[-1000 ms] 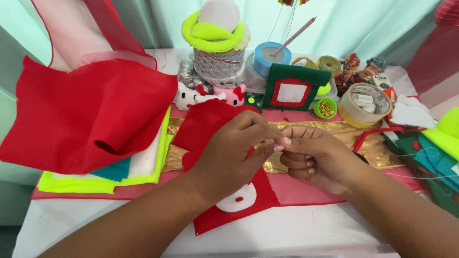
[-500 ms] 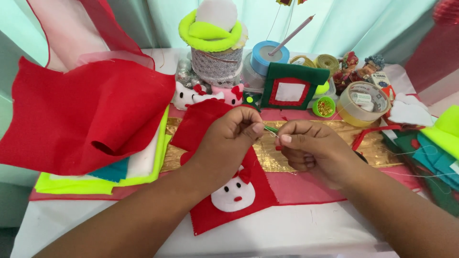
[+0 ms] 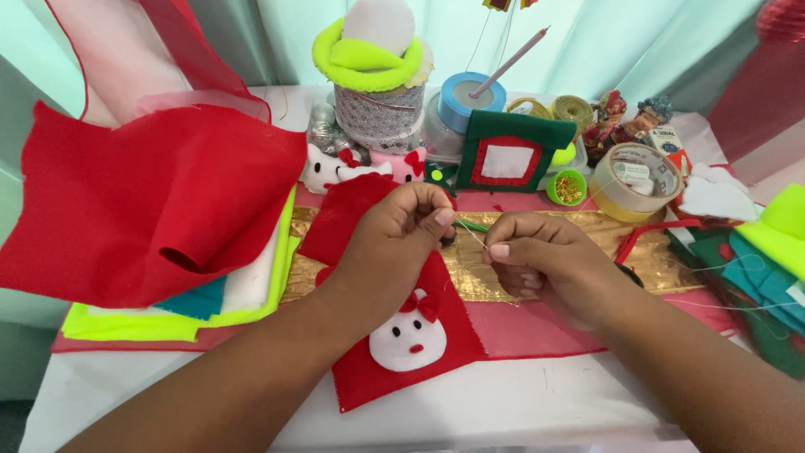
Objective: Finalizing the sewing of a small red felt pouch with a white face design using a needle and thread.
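Pinching a thin pale thread (image 3: 471, 235) between them, both hands work just above a red felt piece (image 3: 394, 335) at the centre of the frame; it bears a white face with a red bow and lies on the white table (image 3: 520, 403) near the bottom edge. The left hand (image 3: 394, 243) has thumb and forefinger closed on one end of the thread, with something small and green, hard to make out, showing beside its fingertips. The right hand (image 3: 545, 264) is curled, its fingertips nipped on the other end. Under them a gold fabric strip (image 3: 637, 252) runs across a pink cloth. At the left, a folded red felt sheet (image 3: 151, 210) rests on a stack of yellow, white and teal sheets. Further back stand a green and red felt frame (image 3: 511, 155), a tape roll (image 3: 637, 180) at the right, and a blue ribbon spool (image 3: 470, 101) in the upper middle. The thread looks fine and short, so I judge it could slip from either pinch, or snag on the felt, if the hands pull apart unevenly.
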